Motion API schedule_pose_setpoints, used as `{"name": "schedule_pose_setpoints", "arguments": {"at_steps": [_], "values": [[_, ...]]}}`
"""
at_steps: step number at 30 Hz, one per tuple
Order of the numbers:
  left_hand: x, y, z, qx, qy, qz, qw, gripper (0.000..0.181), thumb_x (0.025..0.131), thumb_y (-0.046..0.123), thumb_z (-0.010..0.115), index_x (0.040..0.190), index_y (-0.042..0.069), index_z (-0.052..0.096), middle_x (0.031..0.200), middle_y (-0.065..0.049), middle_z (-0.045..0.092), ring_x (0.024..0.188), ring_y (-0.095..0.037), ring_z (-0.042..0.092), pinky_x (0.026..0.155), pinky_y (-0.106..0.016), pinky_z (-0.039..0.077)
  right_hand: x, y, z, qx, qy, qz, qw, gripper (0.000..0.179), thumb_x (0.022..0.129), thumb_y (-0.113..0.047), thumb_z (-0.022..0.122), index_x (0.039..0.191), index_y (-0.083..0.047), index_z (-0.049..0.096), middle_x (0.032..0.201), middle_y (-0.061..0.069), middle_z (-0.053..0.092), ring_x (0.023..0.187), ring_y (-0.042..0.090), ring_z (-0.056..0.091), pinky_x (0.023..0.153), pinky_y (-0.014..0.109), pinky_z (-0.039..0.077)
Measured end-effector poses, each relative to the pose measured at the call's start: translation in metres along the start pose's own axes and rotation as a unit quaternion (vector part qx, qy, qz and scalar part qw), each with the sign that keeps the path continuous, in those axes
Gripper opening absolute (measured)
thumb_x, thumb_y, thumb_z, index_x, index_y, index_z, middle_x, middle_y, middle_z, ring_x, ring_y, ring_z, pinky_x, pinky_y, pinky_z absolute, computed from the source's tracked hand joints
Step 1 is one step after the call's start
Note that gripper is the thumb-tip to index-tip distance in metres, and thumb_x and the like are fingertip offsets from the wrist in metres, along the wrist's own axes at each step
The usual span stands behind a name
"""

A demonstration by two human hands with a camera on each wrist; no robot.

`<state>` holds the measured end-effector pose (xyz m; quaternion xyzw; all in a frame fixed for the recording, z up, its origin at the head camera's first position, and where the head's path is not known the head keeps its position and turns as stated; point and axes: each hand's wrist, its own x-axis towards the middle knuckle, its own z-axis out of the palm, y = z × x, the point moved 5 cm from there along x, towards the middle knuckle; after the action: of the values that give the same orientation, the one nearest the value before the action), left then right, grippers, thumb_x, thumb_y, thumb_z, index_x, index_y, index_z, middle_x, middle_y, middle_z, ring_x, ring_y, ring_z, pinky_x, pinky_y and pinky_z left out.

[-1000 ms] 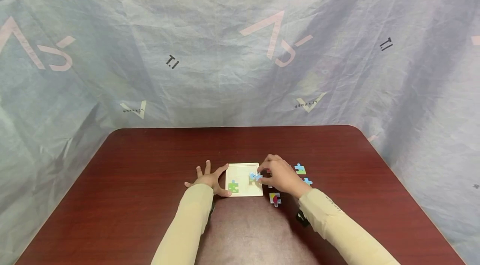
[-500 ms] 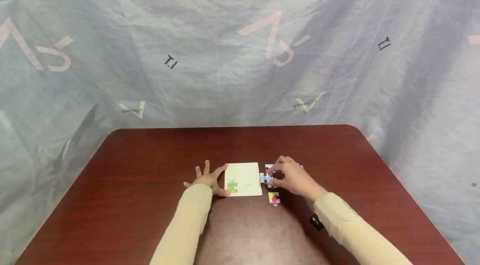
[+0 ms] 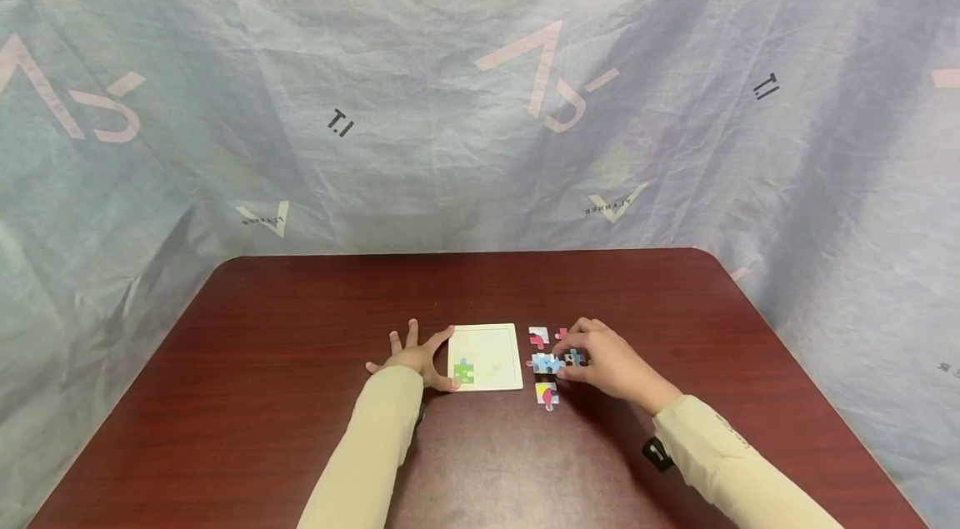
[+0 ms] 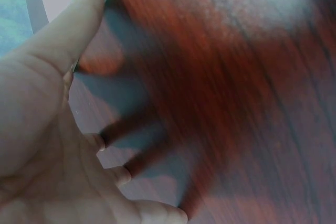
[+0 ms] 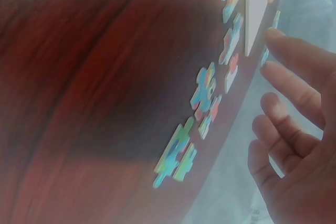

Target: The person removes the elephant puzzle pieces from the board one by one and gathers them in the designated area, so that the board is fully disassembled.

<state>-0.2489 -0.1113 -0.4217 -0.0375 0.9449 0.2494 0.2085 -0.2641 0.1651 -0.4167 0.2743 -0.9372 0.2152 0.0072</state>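
My left hand (image 3: 416, 358) lies beside a pale square puzzle tray (image 3: 495, 346). Its thumb and index finger press the tray's two left corners and the other fingers spread over the table, as the left wrist view also shows. One green jigsaw piece (image 3: 463, 371) sits in the tray's near left corner. To the right of the tray, my right hand (image 3: 606, 358) pinches a light-blue jigsaw piece (image 3: 546, 362) between thumb and fingertips, low over another piece. In the right wrist view the fingers of that hand (image 5: 294, 114) partly hide the held piece (image 5: 264, 56).
Loose pieces lie around the right hand: a red-and-white piece (image 3: 538, 335), a yellow-and-pink piece (image 3: 547, 396) and a dark-blue piece (image 3: 574, 357). Several more show in the right wrist view, including a blue-and-green one (image 5: 173, 153). A grey curtain (image 3: 442, 96) hangs behind the brown table (image 3: 337, 296).
My right hand has carried the light-blue piece rightward, from over the tray to above the loose pieces. My left hand stays at the tray's left edge.
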Motion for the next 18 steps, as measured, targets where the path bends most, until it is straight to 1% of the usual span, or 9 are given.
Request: {"name": "schedule_pose_setpoints", "arguments": {"at_steps": [4,6,13,14,15,18], "values": [[0.001,0.0,0.0,0.001,0.0,-0.001,1.0,0.092,0.085,0.03,0.085,0.16,0.029,0.032,0.168,-0.021,0.002,0.153,-0.048,-0.003,0.107,-0.082,0.007,-0.007,0.005,-0.002,0.007,-0.01,0.009,0.9999,0.023,0.086,-0.021,0.084,0.107,-0.014,0.078,0.103,0.002,0.058,0.097,0.025,0.055,0.077,0.039,0.049],[0.005,-0.002,0.001,0.003,-0.001,-0.002,1.0,0.092,0.085,0.03,0.085,0.16,0.029,0.032,0.169,-0.021,0.002,0.153,-0.048,-0.003,0.107,-0.082,0.008,-0.01,0.007,-0.002,0.006,-0.012,0.01,0.9999,0.024,0.085,-0.022,0.084,0.107,-0.014,0.078,0.103,0.001,0.058,0.097,0.025,0.055,0.077,0.039,0.049],[0.009,-0.005,0.003,-0.004,-0.003,-0.007,1.0,0.095,0.084,0.032,0.086,0.161,0.032,0.031,0.169,-0.019,0.001,0.153,-0.046,-0.004,0.106,-0.083,0.005,-0.018,0.012,-0.003,-0.01,-0.009,0.001,0.9999,0.021,0.083,-0.023,0.086,0.102,-0.016,0.079,0.101,-0.001,0.059,0.098,0.024,0.056,0.081,0.043,0.05],[0.01,-0.006,0.004,-0.004,-0.003,-0.008,1.0,0.095,0.084,0.032,0.086,0.161,0.032,0.031,0.169,-0.018,0.001,0.153,-0.046,-0.004,0.106,-0.084,0.005,-0.019,0.013,-0.004,-0.01,-0.009,0.001,0.9999,0.021,0.083,-0.023,0.086,0.101,-0.016,0.078,0.102,-0.001,0.06,0.1,0.025,0.057,0.082,0.044,0.051],[0.014,-0.008,0.006,-0.004,-0.006,-0.01,0.9999,0.096,0.083,0.032,0.087,0.161,0.034,0.03,0.169,-0.018,0.0,0.154,-0.045,-0.005,0.105,-0.084,0.004,-0.02,0.014,-0.004,-0.008,-0.01,0.002,0.9999,0.021,0.083,-0.023,0.086,0.101,-0.016,0.078,0.102,-0.001,0.06,0.1,0.026,0.057,0.082,0.045,0.051],[0.017,-0.009,0.007,-0.007,-0.009,-0.012,0.9999,0.096,0.084,0.032,0.086,0.161,0.034,0.03,0.17,-0.017,0.0,0.154,-0.044,-0.006,0.105,-0.084,0.003,-0.024,0.017,-0.003,0.006,-0.024,0.008,0.9997,0.02,0.084,-0.023,0.086,0.101,-0.016,0.078,0.102,-0.001,0.061,0.099,0.027,0.057,0.08,0.043,0.051]]}}
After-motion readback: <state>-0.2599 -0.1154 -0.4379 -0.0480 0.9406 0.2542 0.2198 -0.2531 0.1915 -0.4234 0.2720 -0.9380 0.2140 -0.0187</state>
